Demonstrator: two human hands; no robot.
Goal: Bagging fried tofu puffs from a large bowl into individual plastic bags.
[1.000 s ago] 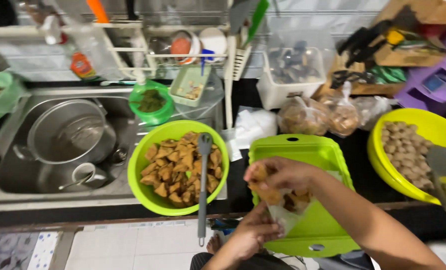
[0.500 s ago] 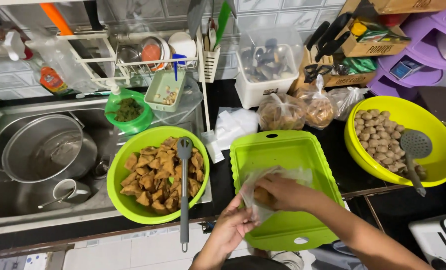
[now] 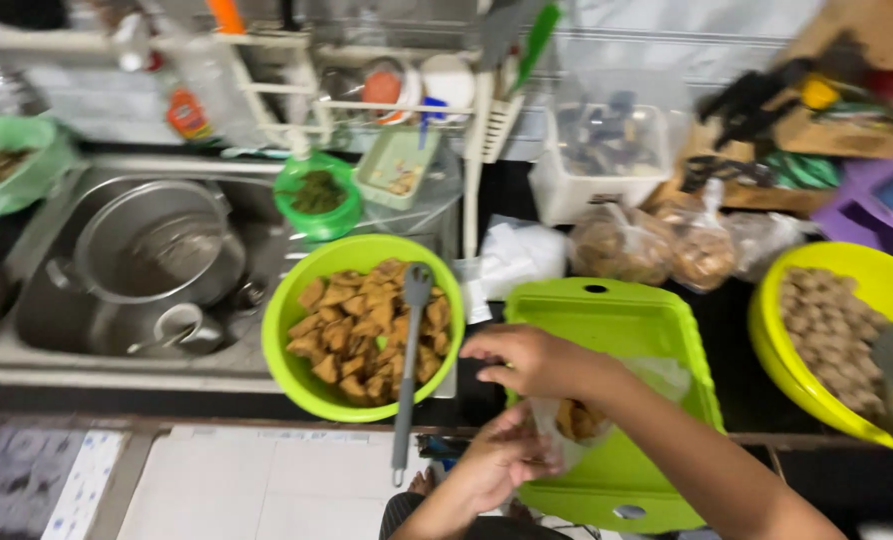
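Left hand [image 3: 502, 462] pinches my thin plastic bag [image 3: 577, 420] of fried pieces; right hand [image 3: 527, 360], half closed, grips its rim. It looks soft and slippery, so I judge the rim the best hold.

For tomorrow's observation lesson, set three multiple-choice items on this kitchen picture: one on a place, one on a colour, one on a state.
1. Where does the grey slotted spatula lie?
A. in the sink
B. across the green bowl of fried pieces
C. on the tray

2. What colour is the bowl of round balls at the far right?
A. yellow
B. purple
C. white

3. What is the state of the clear bag over the green tray?
A. empty and flat
B. tied shut on the counter
C. held by both hands, with brown pieces inside

Answers:
1 B, its head rests on the pieces and its handle hangs over the rim.
2 A, its rim shows yellow.
3 C, the left hand grips it from below and the right hand is at its top.
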